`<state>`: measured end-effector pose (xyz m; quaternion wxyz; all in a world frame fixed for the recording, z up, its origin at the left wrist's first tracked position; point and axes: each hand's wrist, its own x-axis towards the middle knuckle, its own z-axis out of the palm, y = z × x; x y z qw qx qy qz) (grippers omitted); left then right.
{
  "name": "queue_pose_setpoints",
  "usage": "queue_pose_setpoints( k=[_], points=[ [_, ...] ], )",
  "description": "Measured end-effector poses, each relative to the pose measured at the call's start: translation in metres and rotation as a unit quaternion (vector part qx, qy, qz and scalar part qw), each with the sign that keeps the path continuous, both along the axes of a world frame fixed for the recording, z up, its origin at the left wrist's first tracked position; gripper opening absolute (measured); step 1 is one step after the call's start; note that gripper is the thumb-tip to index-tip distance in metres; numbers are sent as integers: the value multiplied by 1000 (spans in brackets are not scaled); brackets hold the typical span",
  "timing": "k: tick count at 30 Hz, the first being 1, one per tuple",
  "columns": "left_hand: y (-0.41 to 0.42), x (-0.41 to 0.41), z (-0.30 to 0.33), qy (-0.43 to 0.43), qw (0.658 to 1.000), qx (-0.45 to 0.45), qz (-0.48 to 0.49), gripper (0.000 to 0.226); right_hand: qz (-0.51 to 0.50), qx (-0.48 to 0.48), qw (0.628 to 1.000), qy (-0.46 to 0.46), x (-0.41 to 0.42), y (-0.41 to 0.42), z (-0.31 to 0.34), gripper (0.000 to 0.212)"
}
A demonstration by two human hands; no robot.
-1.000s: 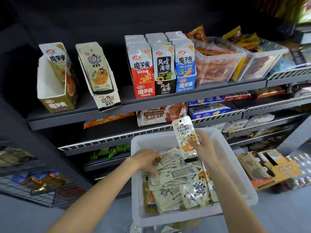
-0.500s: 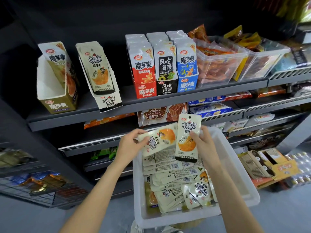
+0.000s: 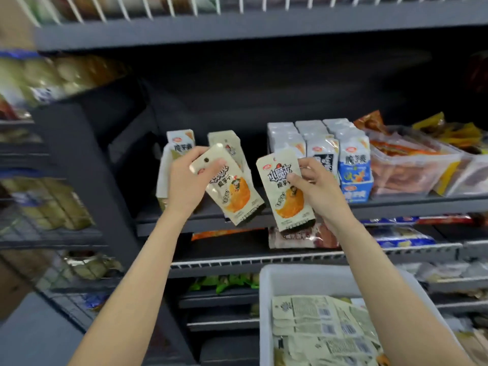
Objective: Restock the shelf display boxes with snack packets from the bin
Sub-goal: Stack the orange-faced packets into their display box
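The left hand (image 3: 188, 184) holds one packet (image 3: 232, 191) near its top, fingers curled around the upper edge, the packet tilted with its lower end to the right. The right hand (image 3: 319, 188) pinches a second packet (image 3: 284, 191) at its right edge, thumb on the front, and this one stands almost upright. Both packets are raised in front of the shelf (image 3: 396, 204), just before the two open display boxes (image 3: 182, 146) on the left, and not yet inside them.

The packets look light, thin and flexible, with a smooth glossy film, so I judge they can slip or bend if held only by a corner. A hold at the stiff sealed top edge seems best for sliding them down into a box.

Half a second ago both hands were low, just over the bin (image 3: 266, 313), with the packets freshly lifted. Now the hands are up at shelf level, and the view has risen too, so the bin with its remaining packets sits at the lower right. The left packet was lying nearly flat then; now it is more upright.
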<state>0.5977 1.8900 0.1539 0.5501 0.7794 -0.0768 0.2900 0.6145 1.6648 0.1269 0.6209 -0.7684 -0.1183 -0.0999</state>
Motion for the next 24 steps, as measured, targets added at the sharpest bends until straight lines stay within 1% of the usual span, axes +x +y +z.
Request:
queue_pose_setpoints(
  k=[4,8,11,14,17,19,20,22,24],
  points=[
    [16,27,30,-38,997,54,38,7,0,11,999,-44,26,24,30,10],
    [22,51,42,-42,993,89,59,10,-1,110,993,-52,45,41,50,11],
    [20,65,40,-30,988,134,65,4,14,159,986,-52,58,54,53,6],
    [16,73,34,7,978,198,69,21,31,184,981,-43,73,70,45,9],
    [19,80,28,37,967,238,83,31,33,185,982,-31,86,85,34,14],
    [22,88,26,51,961,253,102,35,24,163,986,-22,95,93,26,17],
    [24,94,24,56,954,271,114,35,12,135,990,-23,100,97,22,16],
    [28,108,17,77,942,308,114,37,-23,63,997,-43,109,103,13,12],
    [34,122,6,98,929,345,87,37,-60,-27,996,-62,115,107,8,11]
  ],
)
